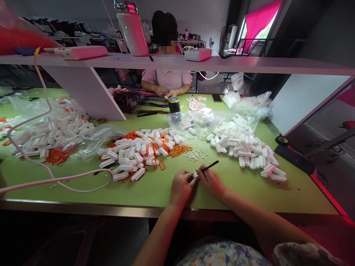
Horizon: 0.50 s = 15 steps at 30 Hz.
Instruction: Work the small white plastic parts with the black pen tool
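My left hand [181, 186] is closed around a small white plastic connector housing [195, 175] near the front of the green table. Close against it, my right hand [212, 183] grips a thin black stick-like tool [210, 166], whose far end points up and to the right. Most of the housing is hidden by my fingers. Tiny white pieces [196, 154] lie scattered just beyond my hands. To their left is a heap of white housings mixed with orange clips [177, 149]. On the right rests a pile of plain white housings [244, 149].
A shelf [249, 64] crosses above the table [155, 192], holding a bottle [131, 29] and a white box [198, 54]. A dark can [174, 107] and clear bags [188, 129] stand farther back. A pink-white cable [69, 180] loops at left. Another person [166, 77] works opposite.
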{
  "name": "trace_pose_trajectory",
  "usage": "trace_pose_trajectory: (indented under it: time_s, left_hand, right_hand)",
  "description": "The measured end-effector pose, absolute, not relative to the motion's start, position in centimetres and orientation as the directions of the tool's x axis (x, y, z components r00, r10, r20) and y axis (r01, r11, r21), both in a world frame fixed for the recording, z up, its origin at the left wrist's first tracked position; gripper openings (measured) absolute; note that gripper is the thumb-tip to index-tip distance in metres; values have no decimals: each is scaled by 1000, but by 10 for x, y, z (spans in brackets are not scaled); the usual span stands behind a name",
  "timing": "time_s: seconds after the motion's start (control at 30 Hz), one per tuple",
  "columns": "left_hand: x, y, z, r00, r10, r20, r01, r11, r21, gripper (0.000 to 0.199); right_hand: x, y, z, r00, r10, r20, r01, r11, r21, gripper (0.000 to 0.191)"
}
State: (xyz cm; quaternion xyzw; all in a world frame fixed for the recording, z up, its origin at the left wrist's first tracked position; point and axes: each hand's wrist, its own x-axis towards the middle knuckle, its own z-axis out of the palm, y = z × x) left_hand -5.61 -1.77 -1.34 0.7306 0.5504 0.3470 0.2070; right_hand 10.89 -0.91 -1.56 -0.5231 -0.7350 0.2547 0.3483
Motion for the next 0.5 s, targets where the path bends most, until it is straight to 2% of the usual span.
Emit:
trace_pose_trajectory:
  time_s: [0.33, 0.43, 0.5]
  left_hand:
    - [-57, -18, -14, 161, 948, 274, 664, -310, 681, 10]
    - [-57, -18, -15, 162, 950, 269, 655, -307, 691, 11]
    - [-57, -18, -15, 158, 950, 270, 653, -306, 693, 11]
  right_hand:
    - [103, -10, -10, -307, 918, 251, 724, 396, -565, 20]
    - [102, -9, -11, -318, 914, 251, 714, 405, -571, 18]
    - [103, -9, -13, -286, 920, 268, 674, 392, -627, 20]
